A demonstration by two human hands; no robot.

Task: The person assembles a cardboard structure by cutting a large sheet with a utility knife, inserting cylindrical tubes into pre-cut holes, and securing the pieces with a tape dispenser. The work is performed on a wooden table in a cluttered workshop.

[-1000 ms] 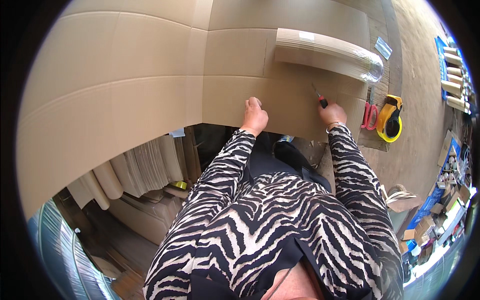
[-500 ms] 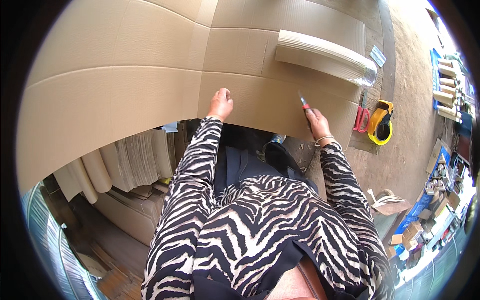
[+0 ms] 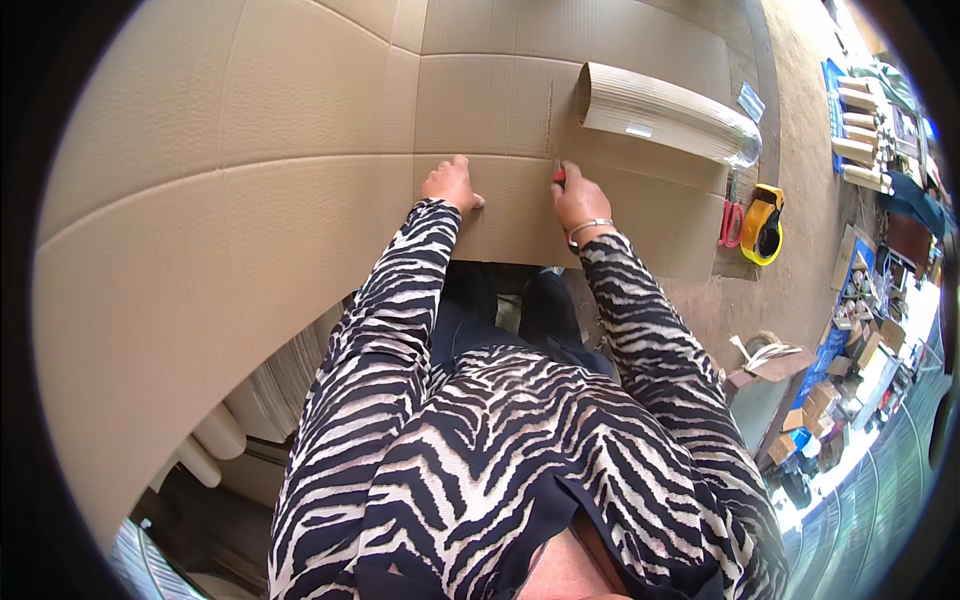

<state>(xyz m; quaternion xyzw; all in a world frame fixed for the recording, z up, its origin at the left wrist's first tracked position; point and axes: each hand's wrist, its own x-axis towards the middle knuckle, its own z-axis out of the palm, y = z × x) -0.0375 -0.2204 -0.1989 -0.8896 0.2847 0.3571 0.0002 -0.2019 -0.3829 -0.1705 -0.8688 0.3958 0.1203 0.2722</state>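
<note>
- On the counter lies a big brown card with long folds in it. One side of it spreads far out to the left.
- The left hand is on the card, near a fold. Its grip is loose, with the thumb spread away from the fingers.
- The right hand has its grip closed around a red knife, over the same card.
- The knife points away from the person. Its tip is by the near end of a thin dark line. I cannot tell if the tip touches the card.
- A shiny band goes around the right wrist.
- A curved brown roll lies on the card, past the right hand. Its right end has clear plastic on it.
- Right of the card are red scissors, just beside a yellow tape holder.
- A small packet lies near the plastic end of the roll.
- Both sleeves have zebra stripes.
</note>
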